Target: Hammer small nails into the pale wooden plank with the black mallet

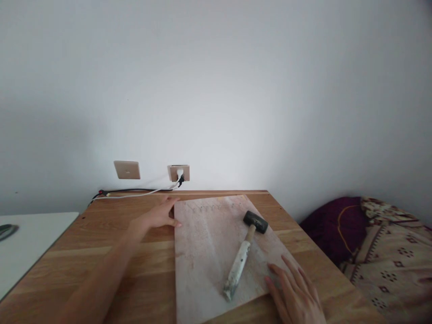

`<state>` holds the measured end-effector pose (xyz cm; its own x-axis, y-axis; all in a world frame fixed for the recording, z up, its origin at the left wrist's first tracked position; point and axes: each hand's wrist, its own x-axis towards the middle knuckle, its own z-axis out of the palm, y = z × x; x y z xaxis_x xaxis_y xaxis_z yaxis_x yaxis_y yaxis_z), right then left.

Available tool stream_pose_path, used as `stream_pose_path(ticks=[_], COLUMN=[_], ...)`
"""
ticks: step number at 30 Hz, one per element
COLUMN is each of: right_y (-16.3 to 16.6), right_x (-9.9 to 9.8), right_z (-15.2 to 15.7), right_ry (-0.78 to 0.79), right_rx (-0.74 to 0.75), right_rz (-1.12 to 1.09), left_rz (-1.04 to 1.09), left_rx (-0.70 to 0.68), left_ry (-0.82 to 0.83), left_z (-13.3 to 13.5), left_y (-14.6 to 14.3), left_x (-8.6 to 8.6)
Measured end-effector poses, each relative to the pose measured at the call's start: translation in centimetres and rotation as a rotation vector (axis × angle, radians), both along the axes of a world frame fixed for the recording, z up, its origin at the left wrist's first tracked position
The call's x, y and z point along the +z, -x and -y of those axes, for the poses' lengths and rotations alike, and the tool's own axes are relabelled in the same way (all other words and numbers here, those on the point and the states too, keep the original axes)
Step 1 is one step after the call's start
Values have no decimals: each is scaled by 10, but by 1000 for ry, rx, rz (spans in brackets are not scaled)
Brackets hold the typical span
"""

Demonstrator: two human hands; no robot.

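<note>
A pale wooden board (199, 279) lies on a wooden table, turned slightly askew. Several small nails (212, 208) stand in a row near its far edge. On the board rests a mallet (238, 265) with a black head at the far right and a paint-smeared white handle pointing towards me. My left hand (160, 215) is at the board's far left corner, thumb on the edge and fingers spread apart. At the near right edge, my right hand (297, 292) touches the board with stretched fingers. Neither hand is on the mallet.
The wooden table (141, 279) meets a white wall behind. A wall socket (185, 173) holds a plug, with white and black cables (135, 195) along the table's back edge. At left is a white surface (37, 243); at right lie patterned fabric (391, 270) and a purple cushion (330, 229).
</note>
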<state>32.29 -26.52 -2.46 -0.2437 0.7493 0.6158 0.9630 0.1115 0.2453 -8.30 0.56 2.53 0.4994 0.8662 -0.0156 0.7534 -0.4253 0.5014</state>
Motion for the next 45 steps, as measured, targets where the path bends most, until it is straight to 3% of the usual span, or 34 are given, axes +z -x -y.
stream_pose_path(ticks=[5, 8, 14, 18, 21, 25, 30, 36, 40, 43, 45], right_y=[-85, -135, -216, -229, -215, -172, -94, -36, -2, 50, 89], right_x=[-12, -18, -39, -42, -37, -29, -22, -13, 8, 36, 53], right_z=[9, 18, 31, 23, 19, 27, 40, 36, 17, -7, -24], right_ry=[64, 86, 117, 109, 97, 120, 215, 105, 213, 379, 486], right_rx=[-51, -80, -219, -219, -245, -215, -115, 17, 90, 87, 124], right_rz=[68, 19, -47, 13, 60, 130, 29, 5, -288, -651, -777], left_rz=[-48, -34, -30, -50, -68, -151, -222, -441, -455, -330, -209], left_rx=[-32, -51, -125, -91, -53, -6, 25, 148, 187, 157, 92], left_ry=[-53, -162, -204, -259, -296, -373, -375, -317, -270, -285, -270], left_z=[9, 15, 14, 10, 7, 4, 4, 19, 22, 21, 21], left_y=[-98, -137, -168, -168, -158, -128, -62, 8, 23, 18, 13], left_x=[5, 3, -15, -16, -14, -12, -3, 17, 24, 23, 20])
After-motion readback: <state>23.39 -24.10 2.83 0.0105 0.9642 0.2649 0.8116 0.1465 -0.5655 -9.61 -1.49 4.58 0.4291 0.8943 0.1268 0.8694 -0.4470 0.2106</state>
